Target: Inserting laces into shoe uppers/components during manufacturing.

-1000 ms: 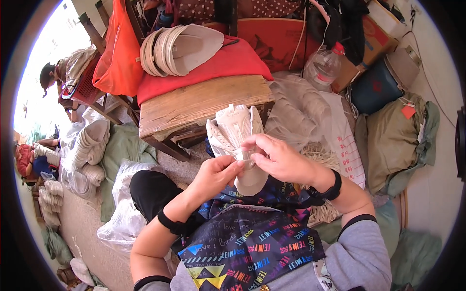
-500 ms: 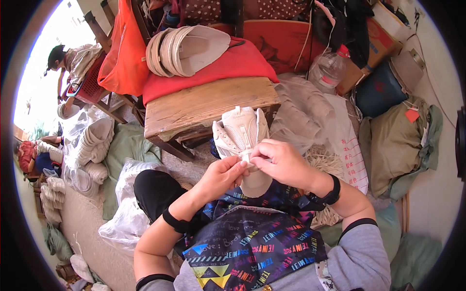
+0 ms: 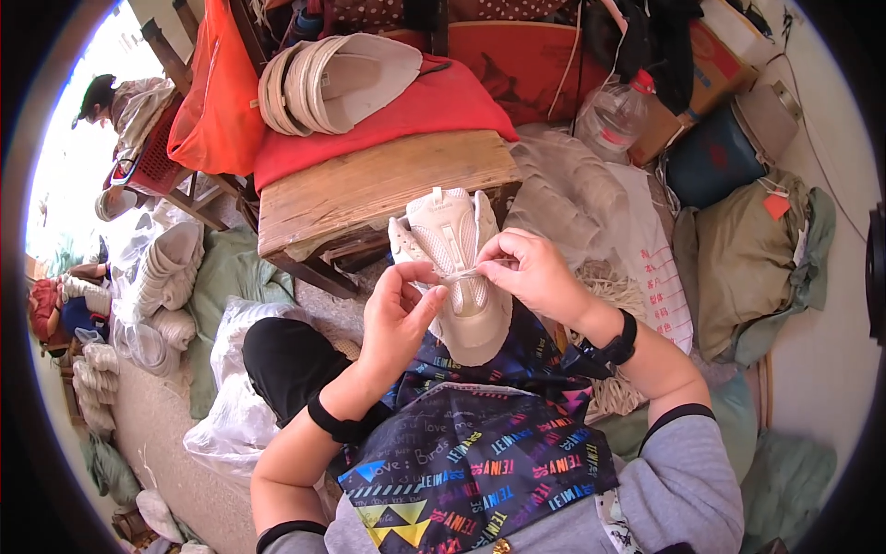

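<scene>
A cream shoe upper (image 3: 471,337) lies toe-down toward me over my lap, its tongue (image 3: 440,222) standing up at the far end. A pale shoelace (image 3: 460,275) runs across its front opening. My right hand (image 3: 531,274) pinches the lace between thumb and forefinger at the right side of the opening. My left hand (image 3: 399,309) is curled at the left side, its fingertips at the lace's other end; the thumb stands a little off the forefinger, and its grip is partly hidden.
A wooden bench (image 3: 388,185) stands just beyond the shoe, bearing a red cloth (image 3: 452,106) and nested shoe uppers (image 3: 369,83). Plastic bags (image 3: 245,388) and cord bundles (image 3: 614,305) lie around me. A large bottle (image 3: 614,115) is at the back right. Another person (image 3: 138,115) sits far left.
My hands have moved apart from close together over the lace, the left one leftward and opening somewhat. The lace now spans between them. The view has shifted slightly.
</scene>
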Motion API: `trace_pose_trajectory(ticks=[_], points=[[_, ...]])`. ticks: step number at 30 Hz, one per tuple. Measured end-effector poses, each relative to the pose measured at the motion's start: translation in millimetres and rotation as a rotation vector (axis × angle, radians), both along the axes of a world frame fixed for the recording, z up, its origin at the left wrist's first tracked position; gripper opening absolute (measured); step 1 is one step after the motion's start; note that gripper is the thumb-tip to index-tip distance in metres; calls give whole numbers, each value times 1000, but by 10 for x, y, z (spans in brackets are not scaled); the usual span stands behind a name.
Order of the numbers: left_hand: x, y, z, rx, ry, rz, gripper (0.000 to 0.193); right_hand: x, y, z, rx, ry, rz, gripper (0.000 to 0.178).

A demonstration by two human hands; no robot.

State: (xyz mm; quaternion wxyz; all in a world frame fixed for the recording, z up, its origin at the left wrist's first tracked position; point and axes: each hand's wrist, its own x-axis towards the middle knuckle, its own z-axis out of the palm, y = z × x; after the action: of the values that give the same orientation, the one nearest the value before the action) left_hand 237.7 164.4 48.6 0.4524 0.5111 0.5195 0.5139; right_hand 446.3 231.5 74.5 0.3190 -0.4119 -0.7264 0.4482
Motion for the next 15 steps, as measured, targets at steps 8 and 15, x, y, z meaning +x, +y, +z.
trace_pose_trajectory(ticks=[8, 15], points=[[75, 5, 129, 170, 326, -105, 49, -26, 23, 35, 17, -75, -18, 11], [77, 20, 179, 98, 322, -137, 53, -20, 86, -66, 13, -134, -17, 13]])
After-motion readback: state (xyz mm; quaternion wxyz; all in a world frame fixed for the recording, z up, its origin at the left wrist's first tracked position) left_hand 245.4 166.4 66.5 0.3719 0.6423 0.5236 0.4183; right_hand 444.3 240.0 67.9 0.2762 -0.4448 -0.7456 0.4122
